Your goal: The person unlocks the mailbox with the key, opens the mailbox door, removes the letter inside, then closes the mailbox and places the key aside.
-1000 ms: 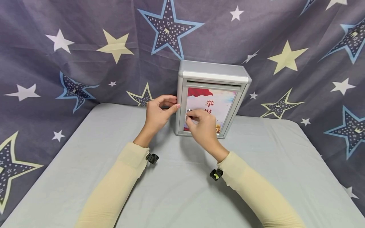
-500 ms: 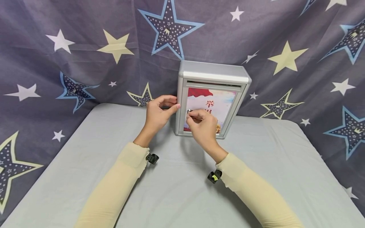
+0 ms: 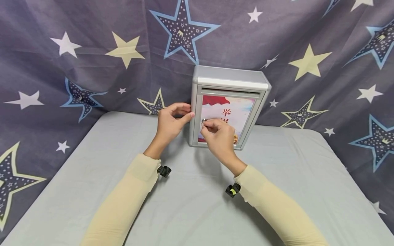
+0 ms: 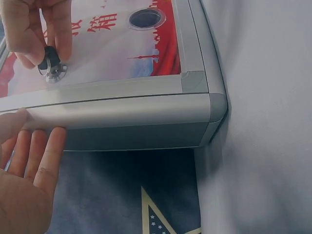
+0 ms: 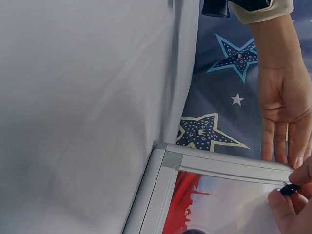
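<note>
A silver metal box (image 3: 232, 74) with a printed front panel and red characters stands upright at the back of the covered table. My right hand (image 3: 222, 138) pinches a black-headed key (image 4: 49, 59) between thumb and fingertips. In the left wrist view the key meets a round chrome lock (image 4: 58, 74) near the panel's edge, and a thin metal ring hangs from it. The right wrist view shows the key (image 5: 289, 189) partly covered by the fingers. My left hand (image 3: 170, 123) touches the box's left side with the fingertips, fingers nearly straight, the thumb at the front edge.
A narrow slot (image 3: 231, 90) runs across the box's upper front. Lower on the panel is a dark round opening (image 4: 146, 18). Behind the box hangs a dark star-patterned curtain (image 3: 92, 30). A pale grey cloth (image 3: 191, 205) covers the table.
My right wrist shifts slightly left and then back right, while the fingers stay on the key at the lock. The left hand and the box keep their places.
</note>
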`<act>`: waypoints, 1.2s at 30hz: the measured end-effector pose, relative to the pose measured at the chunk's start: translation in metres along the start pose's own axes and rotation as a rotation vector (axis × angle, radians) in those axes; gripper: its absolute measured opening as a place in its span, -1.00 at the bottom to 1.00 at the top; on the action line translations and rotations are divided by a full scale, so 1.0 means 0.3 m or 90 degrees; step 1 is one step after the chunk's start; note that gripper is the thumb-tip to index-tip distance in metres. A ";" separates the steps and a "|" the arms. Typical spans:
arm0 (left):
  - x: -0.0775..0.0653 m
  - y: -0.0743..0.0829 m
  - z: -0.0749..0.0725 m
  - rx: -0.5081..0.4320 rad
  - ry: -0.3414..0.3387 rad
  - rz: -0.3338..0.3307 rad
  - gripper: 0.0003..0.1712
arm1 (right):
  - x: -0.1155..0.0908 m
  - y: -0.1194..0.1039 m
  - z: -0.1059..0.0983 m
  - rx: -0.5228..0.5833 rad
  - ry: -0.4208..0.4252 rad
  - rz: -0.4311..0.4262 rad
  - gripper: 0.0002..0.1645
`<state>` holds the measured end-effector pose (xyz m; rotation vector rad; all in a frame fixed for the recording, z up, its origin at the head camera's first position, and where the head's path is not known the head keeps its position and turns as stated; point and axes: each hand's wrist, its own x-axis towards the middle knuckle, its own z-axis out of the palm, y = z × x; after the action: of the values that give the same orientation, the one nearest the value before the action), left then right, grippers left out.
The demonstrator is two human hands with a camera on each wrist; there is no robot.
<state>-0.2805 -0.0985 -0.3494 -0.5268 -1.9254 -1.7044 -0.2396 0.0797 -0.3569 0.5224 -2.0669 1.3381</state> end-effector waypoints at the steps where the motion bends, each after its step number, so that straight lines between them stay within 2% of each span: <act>1: 0.001 -0.003 0.000 -0.002 -0.001 0.001 -0.71 | 0.000 0.001 -0.002 0.002 -0.002 -0.002 -0.89; 10: 0.002 -0.005 -0.007 -0.015 -0.004 0.013 -0.73 | -0.009 0.006 -0.025 0.025 -0.027 -0.014 -0.89; 19: 0.000 -0.004 -0.009 0.001 -0.002 0.019 -0.74 | -0.021 0.006 -0.045 0.052 -0.032 -0.068 -0.87; 27: 0.002 -0.010 -0.009 0.016 -0.002 0.030 -0.74 | -0.040 0.019 -0.082 0.063 -0.069 -0.104 -0.88; 36: 0.003 -0.012 -0.001 0.012 0.003 0.008 -0.71 | -0.059 0.019 -0.123 0.061 -0.089 -0.110 -0.83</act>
<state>-0.2833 -0.0994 -0.3516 -0.5270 -1.9298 -1.6759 -0.2198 0.1157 -0.3616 0.8385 -2.0217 1.3351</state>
